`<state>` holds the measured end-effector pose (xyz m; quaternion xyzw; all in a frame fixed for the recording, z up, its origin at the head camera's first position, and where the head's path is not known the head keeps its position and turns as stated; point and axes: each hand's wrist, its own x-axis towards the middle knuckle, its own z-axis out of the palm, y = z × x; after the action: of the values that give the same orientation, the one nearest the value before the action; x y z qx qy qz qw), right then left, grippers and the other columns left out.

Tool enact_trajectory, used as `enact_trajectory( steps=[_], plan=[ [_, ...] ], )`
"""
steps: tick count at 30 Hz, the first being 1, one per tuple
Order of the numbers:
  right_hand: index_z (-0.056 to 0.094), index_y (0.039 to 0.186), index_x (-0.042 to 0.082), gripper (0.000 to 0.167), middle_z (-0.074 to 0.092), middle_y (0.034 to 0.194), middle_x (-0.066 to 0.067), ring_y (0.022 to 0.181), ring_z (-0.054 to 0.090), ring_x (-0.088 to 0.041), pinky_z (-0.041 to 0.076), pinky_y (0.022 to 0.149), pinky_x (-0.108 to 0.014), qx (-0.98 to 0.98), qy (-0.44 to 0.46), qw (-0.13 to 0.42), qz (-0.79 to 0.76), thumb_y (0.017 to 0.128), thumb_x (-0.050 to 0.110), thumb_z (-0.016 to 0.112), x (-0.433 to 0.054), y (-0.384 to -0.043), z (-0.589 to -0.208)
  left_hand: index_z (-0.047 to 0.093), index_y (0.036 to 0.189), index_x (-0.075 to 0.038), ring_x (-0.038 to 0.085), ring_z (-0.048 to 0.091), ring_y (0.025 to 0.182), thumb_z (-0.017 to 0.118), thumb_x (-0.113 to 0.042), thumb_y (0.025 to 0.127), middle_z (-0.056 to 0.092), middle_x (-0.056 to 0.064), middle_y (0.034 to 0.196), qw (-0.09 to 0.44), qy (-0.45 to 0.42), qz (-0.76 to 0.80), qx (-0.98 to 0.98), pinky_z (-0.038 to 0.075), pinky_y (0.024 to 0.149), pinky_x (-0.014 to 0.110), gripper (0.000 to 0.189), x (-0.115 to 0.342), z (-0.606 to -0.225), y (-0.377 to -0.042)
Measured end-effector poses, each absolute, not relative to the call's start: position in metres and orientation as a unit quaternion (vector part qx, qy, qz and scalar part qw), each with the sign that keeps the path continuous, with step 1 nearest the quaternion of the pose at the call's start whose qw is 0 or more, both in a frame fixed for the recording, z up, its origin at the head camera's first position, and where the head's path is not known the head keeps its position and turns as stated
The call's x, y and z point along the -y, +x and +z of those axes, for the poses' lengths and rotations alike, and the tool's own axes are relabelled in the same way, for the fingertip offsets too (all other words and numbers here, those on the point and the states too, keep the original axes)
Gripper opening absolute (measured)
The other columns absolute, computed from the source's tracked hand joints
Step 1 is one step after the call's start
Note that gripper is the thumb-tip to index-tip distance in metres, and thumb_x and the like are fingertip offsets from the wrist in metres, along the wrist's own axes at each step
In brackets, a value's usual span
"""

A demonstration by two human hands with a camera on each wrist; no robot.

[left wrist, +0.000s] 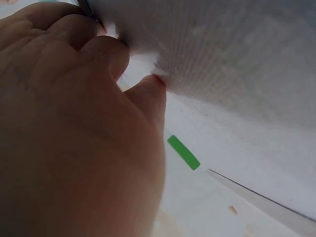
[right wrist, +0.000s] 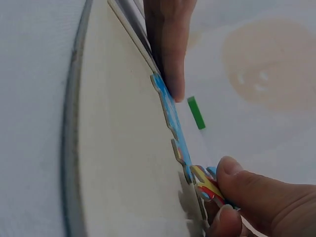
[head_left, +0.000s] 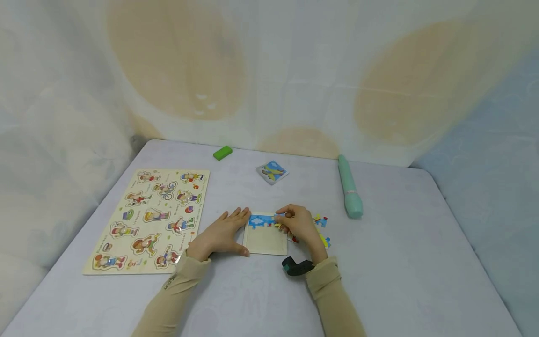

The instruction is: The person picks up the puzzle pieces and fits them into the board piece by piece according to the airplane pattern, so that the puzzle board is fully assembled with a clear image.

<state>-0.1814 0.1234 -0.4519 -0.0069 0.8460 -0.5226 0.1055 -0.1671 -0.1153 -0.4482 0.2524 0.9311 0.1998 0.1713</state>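
Note:
A small wooden jigsaw tray (head_left: 265, 241) lies in the middle of the table, with joined blue puzzle pieces (head_left: 258, 221) along its far edge. My left hand (head_left: 223, 234), fingers straight and spread, rests at the tray's left side. Over the far right corner, my right hand (head_left: 301, 224) pinches a yellow, red and blue puzzle piece (right wrist: 209, 186) between thumb and fingers. In the right wrist view this piece is tilted, close beside the end of the blue row. Loose puzzle pieces (head_left: 325, 240) lie right of the tray, partly hidden by my right hand.
A large wooden board (head_left: 147, 224) with sports figures lies at the left, its corner near my left forearm. Farther back are a green block (head_left: 222, 153) and a small picture card (head_left: 272, 172). A mint-green, club-shaped object (head_left: 350, 189) lies to the right.

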Motion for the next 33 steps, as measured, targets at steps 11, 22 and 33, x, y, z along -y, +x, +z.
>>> enact_trajectory(
  steps=[11, 22, 33],
  plan=[
    [0.074, 0.089, 0.012, 0.013, 0.064, 0.096, -0.009, 0.088, 0.058, -0.022, 0.049, 0.076, -0.036, -0.927, 0.025, 0.019, -0.373, 0.083, 0.023, 0.076, -0.107, -0.178, -0.460, 0.024, 0.154, -0.006, 0.030, 0.013, 0.151, 0.081, -0.044, 0.073, 0.019, 0.009, 0.162, 0.172, 0.255, 0.195, -0.931, 0.010, 0.122, 0.054, 0.106, 0.115, -0.450, -0.167],
    [0.071, 0.093, 0.009, 0.011, 0.066, 0.086, -0.007, 0.073, 0.058, -0.015, 0.045, 0.061, -0.024, -0.897, 0.028, 0.021, -0.440, 0.088, 0.019, 0.070, -0.111, -0.179, -0.461, 0.024, 0.153, -0.006, 0.029, 0.013, 0.151, 0.082, -0.043, 0.072, 0.019, 0.008, 0.162, 0.174, 0.248, 0.199, -0.932, 0.009, 0.123, 0.053, 0.106, 0.115, -0.448, -0.167],
    [0.064, 0.117, 0.002, 0.026, 0.065, 0.101, -0.012, 0.074, 0.062, -0.011, 0.056, 0.067, -0.021, -0.803, 0.063, 0.076, -0.588, 0.097, 0.018, 0.059, -0.147, -0.189, -0.452, 0.025, 0.153, -0.005, 0.030, 0.014, 0.151, 0.082, -0.042, 0.073, 0.020, 0.010, 0.162, 0.171, 0.253, 0.200, -0.931, 0.009, 0.123, 0.053, 0.105, 0.115, -0.448, -0.166]
  ],
)
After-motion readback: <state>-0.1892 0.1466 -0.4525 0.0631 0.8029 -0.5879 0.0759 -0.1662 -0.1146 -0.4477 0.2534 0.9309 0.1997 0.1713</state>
